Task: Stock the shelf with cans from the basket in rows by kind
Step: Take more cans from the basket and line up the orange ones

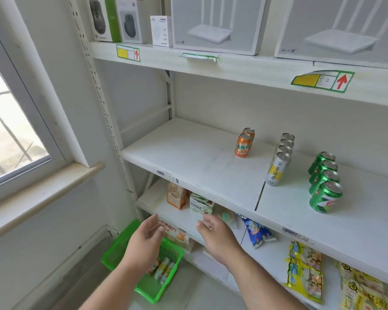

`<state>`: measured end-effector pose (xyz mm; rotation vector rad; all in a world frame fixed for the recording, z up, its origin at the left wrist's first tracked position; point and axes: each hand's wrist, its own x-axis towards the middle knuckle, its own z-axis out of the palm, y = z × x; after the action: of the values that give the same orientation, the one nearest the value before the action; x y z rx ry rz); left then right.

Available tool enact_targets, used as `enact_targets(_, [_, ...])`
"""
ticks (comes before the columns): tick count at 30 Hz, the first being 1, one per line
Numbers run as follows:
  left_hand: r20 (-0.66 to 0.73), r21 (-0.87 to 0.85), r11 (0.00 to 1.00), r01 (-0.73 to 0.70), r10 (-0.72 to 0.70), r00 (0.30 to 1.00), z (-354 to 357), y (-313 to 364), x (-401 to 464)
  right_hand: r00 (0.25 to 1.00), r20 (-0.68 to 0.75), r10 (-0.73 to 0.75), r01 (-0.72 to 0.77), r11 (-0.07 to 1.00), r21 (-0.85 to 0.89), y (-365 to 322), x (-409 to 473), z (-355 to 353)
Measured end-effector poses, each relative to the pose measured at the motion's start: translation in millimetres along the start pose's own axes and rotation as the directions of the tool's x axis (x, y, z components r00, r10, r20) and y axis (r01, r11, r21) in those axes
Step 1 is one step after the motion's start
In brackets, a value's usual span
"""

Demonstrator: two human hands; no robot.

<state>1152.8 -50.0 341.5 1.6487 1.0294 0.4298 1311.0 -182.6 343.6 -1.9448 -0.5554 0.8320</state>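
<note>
The white middle shelf (188, 151) holds three rows running front to back: two orange cans (243, 145), several silver-and-yellow cans (277, 168), and several green cans (324, 196). On the floor below stands a green basket (151, 289) with a few cans (164, 270) lying in it. My left hand (147, 238) hovers above the basket, fingers relaxed, holding nothing. My right hand (213, 231) hangs beside it in front of the lower shelf edge, loosely curled and empty.
The top shelf carries router boxes (217, 23) and mouse boxes (130, 20). The lower shelf holds cartons (177, 196) and snack bags (305, 271). A window (11, 121) and its sill (43, 191) are at the left.
</note>
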Motion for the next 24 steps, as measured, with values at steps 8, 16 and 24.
enact_targets(8, [-0.137,0.039,0.990,0.134,-0.128,0.982,-14.9,-43.5,-14.7,0.995,0.090,0.040,-0.031,0.995,-0.090,43.8,16.3,13.6])
enact_targets(16, [-0.239,0.038,0.958,0.283,-0.266,0.934,-59.4,-92.9,-23.0,0.980,0.175,0.097,-0.081,0.992,-0.096,54.8,33.8,57.6])
enact_targets(24, [-0.190,-0.006,0.943,0.332,-0.327,0.926,-115.4,-132.3,12.5,0.968,0.184,0.171,-0.146,0.979,-0.145,41.2,56.0,135.2])
